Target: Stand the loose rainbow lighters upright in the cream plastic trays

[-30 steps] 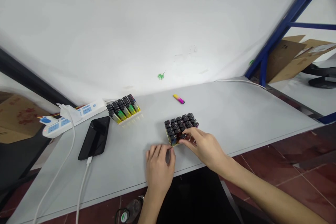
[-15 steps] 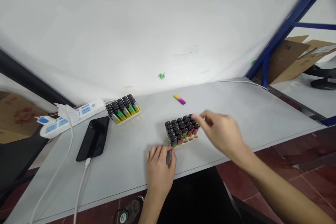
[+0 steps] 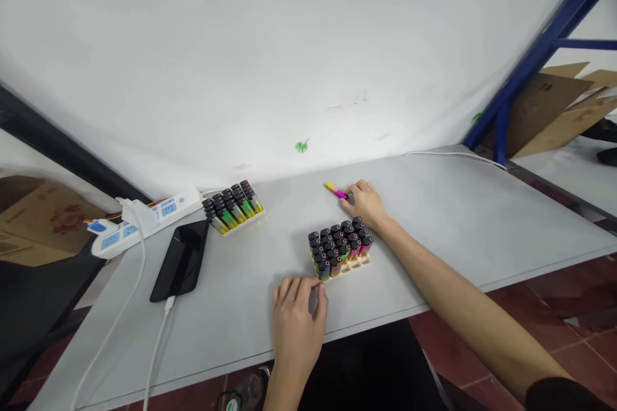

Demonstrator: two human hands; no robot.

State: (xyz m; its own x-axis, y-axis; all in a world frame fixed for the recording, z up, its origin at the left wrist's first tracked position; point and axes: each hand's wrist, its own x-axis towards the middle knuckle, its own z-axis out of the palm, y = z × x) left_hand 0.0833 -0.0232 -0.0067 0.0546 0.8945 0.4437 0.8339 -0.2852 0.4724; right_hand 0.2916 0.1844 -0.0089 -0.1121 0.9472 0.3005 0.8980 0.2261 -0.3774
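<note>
My left hand [image 3: 299, 314] rests on the table at the near left corner of a cream tray [image 3: 357, 264]. Its thumb and index finger are closed at that corner. Several lighters [image 3: 336, 253] with black tops and coloured bodies stand upright in the tray, and a few holes along its front right edge hold nothing. Beyond the tray, a yellow and pink lighter [image 3: 336, 190] lies flat. My right hand [image 3: 367, 201] reaches over to it, with thumb and fingers closed about its dark end.
A second tray [image 3: 243, 223] of lighters with yellow and green bodies stands at the back left. Near it are a phone [image 3: 180, 260] on a white cable and a power strip [image 3: 166, 212]. A white wall [image 3: 299, 64] borders the table's back.
My right hand has moved from the tray's right side back to the loose lighter and closed at its end. My left hand stays at the tray corner. The view has shifted slightly.
</note>
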